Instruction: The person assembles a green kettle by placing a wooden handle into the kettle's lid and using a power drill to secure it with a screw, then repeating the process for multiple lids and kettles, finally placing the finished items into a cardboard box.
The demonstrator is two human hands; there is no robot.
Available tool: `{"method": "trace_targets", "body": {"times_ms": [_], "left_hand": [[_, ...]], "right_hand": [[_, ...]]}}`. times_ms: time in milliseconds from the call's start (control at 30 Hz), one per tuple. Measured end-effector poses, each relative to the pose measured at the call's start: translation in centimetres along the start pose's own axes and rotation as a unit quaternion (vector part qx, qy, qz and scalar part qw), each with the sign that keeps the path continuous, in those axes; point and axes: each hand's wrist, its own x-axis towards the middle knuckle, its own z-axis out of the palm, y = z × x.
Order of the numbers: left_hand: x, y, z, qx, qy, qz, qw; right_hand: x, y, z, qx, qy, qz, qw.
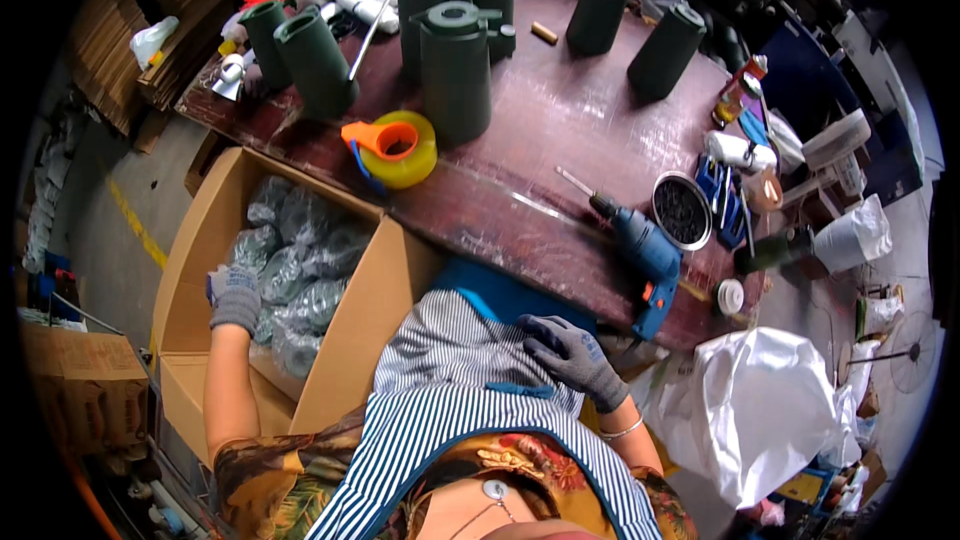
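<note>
My left hand (233, 300), in a grey knit glove with a blue coating, reaches into an open cardboard box (345, 330). It rests at the edge of several dark items in clear plastic bags (290, 275); its fingers point down and are mostly hidden. My right hand (572, 355), gloved the same way, hovers over or rests on the striped apron (430, 340) at my lap. Its fingers are loosely bent and apart, with nothing in them. On the table just beyond it lies a blue power drill (645, 255) with a long bit.
Several dark green jugs (455, 80) stand on the dark red table (540, 160). An orange and yellow tape dispenser (410, 165) sits near its front edge. A bowl of black small parts (682, 210) is beside the drill. A white sack (760, 410) stands at my right.
</note>
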Motion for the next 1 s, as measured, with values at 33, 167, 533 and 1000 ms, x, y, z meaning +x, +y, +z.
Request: {"method": "trace_targets", "body": {"times_ms": [33,167,533,1000], "left_hand": [[-2.7,3.0,-5.3,0.0,0.079,-0.026,0.997],[-3.6,13.8,-11.4,-0.44,0.365,0.456,0.682],[6.5,39.5,-3.1,-0.384,0.394,0.432,0.715],[4.9,36.5,-6.3,-0.438,0.275,0.431,0.74]], "right_hand": [[1.5,-0.7,-1.3,-0.024,0.007,-0.023,0.999],[10.7,-5.6,-6.1,-0.015,0.116,-0.107,0.987],[48.5,-2.9,-23.7,-0.363,0.311,-0.308,0.822],[65.8,-7.8,-22.7,-0.2,0.291,-0.053,0.934]]}}
